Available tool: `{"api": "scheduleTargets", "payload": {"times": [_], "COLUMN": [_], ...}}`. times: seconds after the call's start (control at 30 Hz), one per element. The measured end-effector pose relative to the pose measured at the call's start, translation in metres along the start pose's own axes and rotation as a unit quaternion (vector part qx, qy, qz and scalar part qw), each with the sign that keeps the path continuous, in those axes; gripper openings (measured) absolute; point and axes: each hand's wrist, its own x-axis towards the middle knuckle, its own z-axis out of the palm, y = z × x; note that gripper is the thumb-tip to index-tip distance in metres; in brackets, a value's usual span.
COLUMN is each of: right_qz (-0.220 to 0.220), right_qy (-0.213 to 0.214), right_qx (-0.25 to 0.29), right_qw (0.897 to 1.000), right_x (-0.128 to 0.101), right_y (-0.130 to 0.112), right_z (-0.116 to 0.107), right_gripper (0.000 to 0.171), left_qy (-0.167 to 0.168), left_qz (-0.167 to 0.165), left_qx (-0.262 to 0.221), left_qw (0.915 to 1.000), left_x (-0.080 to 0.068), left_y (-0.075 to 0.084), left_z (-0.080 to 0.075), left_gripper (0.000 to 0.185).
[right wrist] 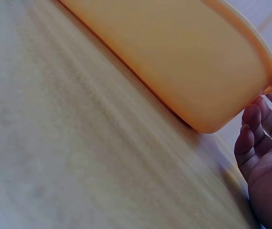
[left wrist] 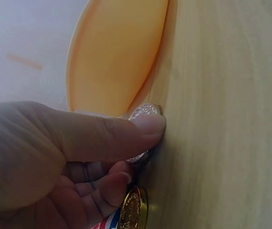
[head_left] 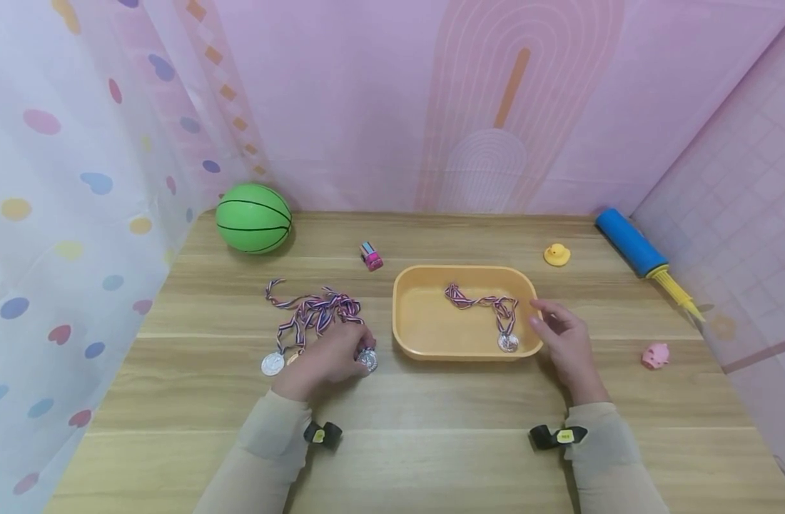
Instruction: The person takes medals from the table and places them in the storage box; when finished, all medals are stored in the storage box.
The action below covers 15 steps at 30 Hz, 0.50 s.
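A person sits at a pale wooden desk with both hands forward. One silver medal on a red, white and blue striped ribbon already lies inside a shallow orange tray at the middle of the desk. To the left of the tray a tangled heap of more medals waits on the bare wood, so the sorting looks just begun: one in, several still out.

The left hand rests on the near edge of that heap. Its grip is closed on a silver medal, thumb and curled fingers pinching the disc against the desk, just beside the tray's left wall. A gold medal lies under the fingers, and another silver one lies at the heap's near left.

The right hand touches the tray's right rim with relaxed, loosely bent fingers, grasping nothing.

The tray is smooth, matte plastic with rounded corners. The medals are round, shiny metal with embossed faces; the ribbons are flat woven tape. The desk has a light wood grain.

Farther off lie a green rubber ball at far left, a small pink toy car, a yellow duck, a blue and yellow pump at far right, and a pink pig.
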Motion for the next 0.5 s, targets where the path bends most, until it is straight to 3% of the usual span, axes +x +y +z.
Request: {"api": "scheduleTargets", "payload": {"times": [0.33, 0.5], "right_qz": [0.002, 0.000], "right_qy": [0.001, 0.003], "right_qx": [0.004, 0.007], "right_qw": [1.000, 1.000], "right_x": [-0.0002, 0.0004], "right_y": [0.0008, 0.0015], "right_z": [-0.0005, 0.0000], "right_gripper": [0.032, 0.029], "left_qy": [0.034, 0.058], "left_qz": [0.023, 0.022], "left_qx": [-0.010, -0.020], "left_qw": [0.9991, 0.9979], "left_x": [-0.0044, -0.0036], "left_y": [-0.0020, -0.0026], "left_z": [0.0047, 0.0045], "left_gripper": [0.029, 0.015]}}
